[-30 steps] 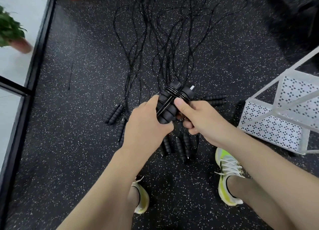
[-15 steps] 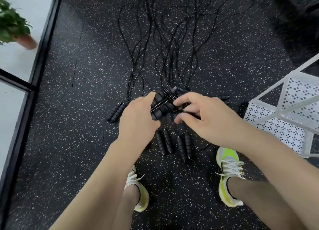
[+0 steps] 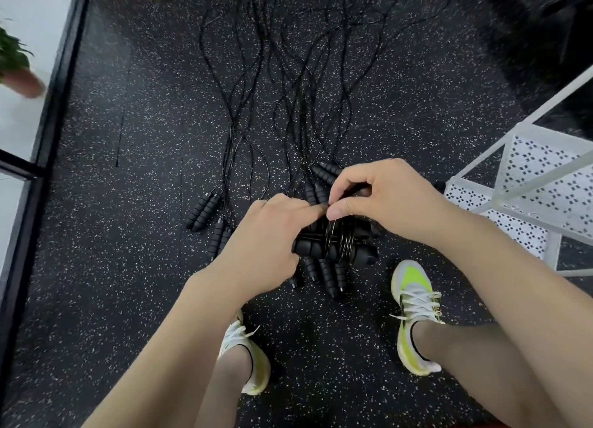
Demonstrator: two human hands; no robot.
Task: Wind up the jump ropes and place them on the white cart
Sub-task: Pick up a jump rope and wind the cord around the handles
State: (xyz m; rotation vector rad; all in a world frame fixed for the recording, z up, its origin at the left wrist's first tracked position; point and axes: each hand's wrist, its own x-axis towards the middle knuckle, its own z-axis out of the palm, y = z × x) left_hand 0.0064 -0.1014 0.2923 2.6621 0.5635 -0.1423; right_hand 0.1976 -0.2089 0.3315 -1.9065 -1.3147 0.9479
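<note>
My left hand (image 3: 266,244) grips the left end of a wound jump rope bundle (image 3: 337,246), two black foam handles lying crosswise with thin black cord wrapped round their middle. My right hand (image 3: 382,199) sits above the bundle, its thumb and fingers pinching the cord at the top of the wraps. Several other black jump ropes (image 3: 288,106) lie unwound on the floor ahead, their handles (image 3: 203,211) close to my hands. The white cart (image 3: 529,186) stands at the right.
The floor (image 3: 128,267) is black speckled rubber. My two feet in yellow-white sneakers (image 3: 414,309) stand just below the hands. A black frame (image 3: 41,122) and a potted plant (image 3: 16,64) line the left edge. Dark equipment sits at the top right.
The bundle has turned from slanting to lying crosswise and has come lower, nearer my feet. My right hand shifted from the bundle's right side to its top, pinching the cord.
</note>
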